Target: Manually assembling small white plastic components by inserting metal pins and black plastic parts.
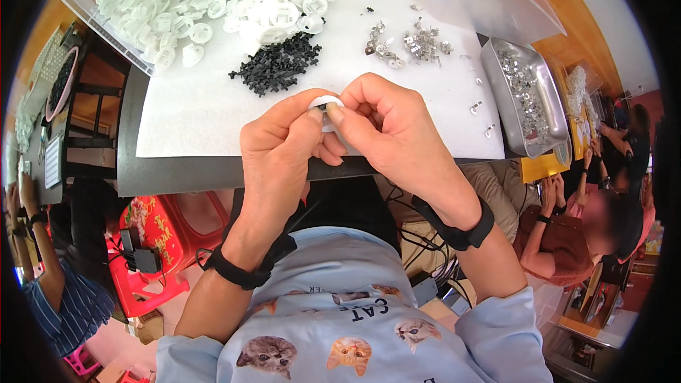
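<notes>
Between my two hands, over the table's near edge, is a small round white plastic part point(325, 101) with something dark in its middle. My left hand point(284, 128) pinches it from the left, thumb on its face. My right hand point(379, 117) presses its thumb against the right side, the other fingers curled. Just beyond lies a heap of small black plastic pieces point(277, 65). Behind that rises a large pile of white translucent plastic parts point(213, 0). Small metal pieces point(424, 42) lie in loose clusters to the right.
White sheeting point(191, 117) covers much of the dark table point(170, 176). A metal tray point(525, 92) of small metal parts stands at the right edge. A red plastic stool point(167, 227) is below left. Other people work at both sides, including one in a reddish-brown top point(567, 241).
</notes>
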The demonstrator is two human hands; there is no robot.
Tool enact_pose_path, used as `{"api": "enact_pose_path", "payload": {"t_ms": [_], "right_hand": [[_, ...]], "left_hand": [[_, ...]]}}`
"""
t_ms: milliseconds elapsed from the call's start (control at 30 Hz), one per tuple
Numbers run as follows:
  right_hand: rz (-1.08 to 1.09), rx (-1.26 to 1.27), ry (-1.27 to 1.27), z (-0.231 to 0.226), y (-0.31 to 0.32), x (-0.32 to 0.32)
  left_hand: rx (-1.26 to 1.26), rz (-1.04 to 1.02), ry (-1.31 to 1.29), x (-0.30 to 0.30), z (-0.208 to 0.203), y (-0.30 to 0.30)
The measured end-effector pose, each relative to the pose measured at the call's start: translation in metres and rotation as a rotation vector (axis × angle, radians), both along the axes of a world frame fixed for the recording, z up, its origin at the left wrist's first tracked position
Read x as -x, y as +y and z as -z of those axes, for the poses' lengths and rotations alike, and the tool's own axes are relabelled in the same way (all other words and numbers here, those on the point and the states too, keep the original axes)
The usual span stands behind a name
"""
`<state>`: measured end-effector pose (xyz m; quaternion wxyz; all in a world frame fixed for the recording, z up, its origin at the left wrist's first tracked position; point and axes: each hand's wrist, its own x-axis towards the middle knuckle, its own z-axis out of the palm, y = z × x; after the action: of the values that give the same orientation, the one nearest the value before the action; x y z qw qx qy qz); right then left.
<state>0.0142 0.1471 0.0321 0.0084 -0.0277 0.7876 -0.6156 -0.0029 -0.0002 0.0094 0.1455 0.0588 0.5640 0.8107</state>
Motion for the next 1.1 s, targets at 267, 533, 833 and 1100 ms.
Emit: {"api": "enact_pose_path", "payload": {"t_ms": [267,533,833,1100], "right_hand": [[0.009,-0.015,-0.005,0.005,-0.004,0.002],[0.012,-0.071,0.050,0.009,0.006,0.003],[-0.022,-0.098,0.082,0.003,0.010,0.003],[-0.045,-0.114,0.171,0.005,0.009,0.003]], "left_hand": [[-0.061,-0.065,0.024,0.001,0.004,0.005],[-0.022,-0.033,0.033,0.000,0.004,0.006],[-0.077,0.054,-0.006,0.002,0.006,-0.001],[0.011,0.054,-0.033,0.005,0.003,0.000]]}}
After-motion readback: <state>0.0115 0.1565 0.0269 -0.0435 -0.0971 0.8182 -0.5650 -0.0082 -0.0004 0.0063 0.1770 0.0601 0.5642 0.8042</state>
